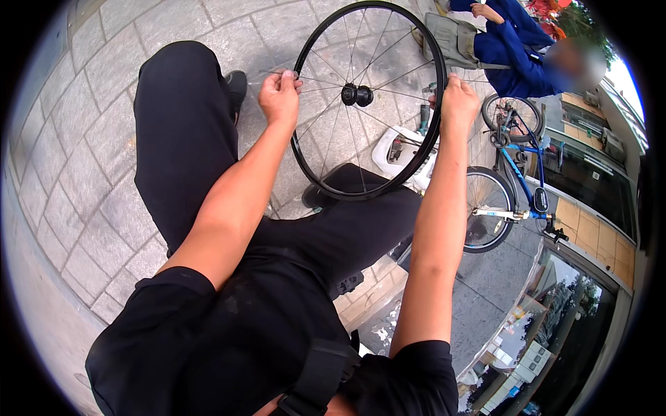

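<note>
A black spoked bicycle wheel [436, 52], bare of any tyre, is held up in front of me, its lower rim by my thigh. Thin spokes run to the black hub [357, 95] in its middle. At the rim's left side, my left hand [279, 97] is closed, thumb and fingers pinched together. A thin, wire-like piece pokes out beside those fingertips; whether it is a loose spoke I cannot make out. My right hand [458, 105] grips the right side of the rim, its fingers partly hidden behind it.
A white part [393, 154] and a teal-and-black tool [424, 119] lie on the paving beyond the wheel. A blue bicycle [517, 170] is at the right, near a glass shopfront [569, 333]. A person in blue [517, 59] with a grey bag [452, 45] is at the upper right.
</note>
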{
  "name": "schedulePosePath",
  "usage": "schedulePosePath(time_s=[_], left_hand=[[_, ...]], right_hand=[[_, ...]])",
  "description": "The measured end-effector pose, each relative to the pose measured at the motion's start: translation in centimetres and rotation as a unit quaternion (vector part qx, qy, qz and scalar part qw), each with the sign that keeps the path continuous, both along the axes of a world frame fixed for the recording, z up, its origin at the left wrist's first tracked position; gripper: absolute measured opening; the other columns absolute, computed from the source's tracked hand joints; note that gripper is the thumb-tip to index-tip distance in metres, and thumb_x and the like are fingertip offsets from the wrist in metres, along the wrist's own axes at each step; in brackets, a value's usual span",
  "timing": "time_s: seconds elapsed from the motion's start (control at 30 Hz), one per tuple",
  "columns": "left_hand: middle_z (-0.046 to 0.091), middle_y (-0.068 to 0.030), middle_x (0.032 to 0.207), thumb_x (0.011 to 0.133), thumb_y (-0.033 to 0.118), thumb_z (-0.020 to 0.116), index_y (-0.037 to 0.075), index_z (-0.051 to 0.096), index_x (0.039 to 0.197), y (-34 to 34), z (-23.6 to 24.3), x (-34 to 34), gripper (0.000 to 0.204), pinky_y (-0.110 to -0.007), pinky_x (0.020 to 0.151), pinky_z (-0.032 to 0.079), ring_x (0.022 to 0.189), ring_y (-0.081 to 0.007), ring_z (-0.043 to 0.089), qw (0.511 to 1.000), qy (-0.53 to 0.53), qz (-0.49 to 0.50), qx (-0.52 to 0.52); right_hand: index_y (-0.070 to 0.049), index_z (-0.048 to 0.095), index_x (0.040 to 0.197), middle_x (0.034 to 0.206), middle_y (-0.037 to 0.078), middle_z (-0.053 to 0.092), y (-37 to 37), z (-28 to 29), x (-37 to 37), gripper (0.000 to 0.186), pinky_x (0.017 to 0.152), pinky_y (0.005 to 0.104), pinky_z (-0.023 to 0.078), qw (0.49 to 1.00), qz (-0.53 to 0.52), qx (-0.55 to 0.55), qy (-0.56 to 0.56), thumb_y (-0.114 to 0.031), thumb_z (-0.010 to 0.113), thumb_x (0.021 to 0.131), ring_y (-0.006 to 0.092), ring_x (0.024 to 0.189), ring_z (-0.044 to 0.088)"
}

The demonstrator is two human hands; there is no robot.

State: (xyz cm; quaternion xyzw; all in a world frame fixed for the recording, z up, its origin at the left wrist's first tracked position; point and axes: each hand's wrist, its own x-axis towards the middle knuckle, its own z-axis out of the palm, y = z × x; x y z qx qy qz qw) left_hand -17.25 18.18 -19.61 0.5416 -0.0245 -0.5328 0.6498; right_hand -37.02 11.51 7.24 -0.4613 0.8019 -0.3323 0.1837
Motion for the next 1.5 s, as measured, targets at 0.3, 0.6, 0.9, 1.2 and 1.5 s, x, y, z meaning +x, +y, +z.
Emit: schedulePosePath(time_s=[0.3,0.6,0.9,1.2,1.5], left_hand=[[0.074,-0.0133,0.103,0.107,0.016,0.066,-0.005,0.062,0.113,0.5,-0.3,-0.2,0.023,-0.033,0.069,0.061,0.083,-0.0207,0.075,0.987,0.132,-0.053,0.074],[0.075,-0.0126,0.107,0.106,0.016,0.066,-0.002,0.063,0.115,0.9,0.6,-0.9,0.021,-0.032,0.068,0.06,0.081,-0.0199,0.074,0.99,0.116,-0.07,0.048],[0.075,-0.0047,0.107,0.099,0.026,0.079,0.005,0.069,0.118,-0.4,0.9,-2.2,0.03,-0.031,0.075,0.057,0.091,-0.0149,0.07,0.975,0.097,-0.183,0.081],[0.074,0.0009,0.103,0.096,0.028,0.082,0.009,0.074,0.111,-0.9,1.8,-3.4,0.026,-0.03,0.076,0.055,0.086,-0.0102,0.066,0.961,0.113,-0.238,0.082],[0.047,-0.0242,0.147,0.088,0.039,0.086,-0.003,0.039,0.156,-0.1,5.4,-2.3,0.092,-0.044,0.11,0.045,0.131,-0.033,0.052,0.966,-0.208,-0.136,0.073]], right_hand=[[0.005,0.069,0.087,0.061,0.007,0.064,-0.2,-0.4,1.1,0.037,0.047,0.0315,0.048,0.999,0.02,-0.024,-0.038,-0.026,0.061,0.105,0.0164,0.047,0.062],[0.006,0.072,0.1,0.068,0.007,0.065,-0.9,-1.4,1.1,0.033,0.047,0.0328,0.051,0.997,0.055,-0.023,-0.044,-0.025,0.063,0.106,0.0178,0.049,0.063],[0.002,0.076,0.102,0.068,0.004,0.068,-1.5,-1.0,3.9,0.033,0.048,0.0286,0.044,0.994,0.096,0.026,-0.047,-0.028,0.064,0.106,0.0115,0.052,0.059],[0.005,0.077,0.108,0.084,0.003,0.073,-2.1,-1.7,3.3,0.031,0.068,0.0255,0.05,0.993,0.115,-0.016,-0.003,-0.024,0.067,0.104,0.0079,0.071,0.062],[0.005,0.075,0.122,0.1,0.005,0.076,-1.6,-0.8,3.0,0.034,0.081,0.0246,0.052,0.989,0.092,0.011,-0.111,-0.024,0.071,0.103,0.0084,0.086,0.065]])
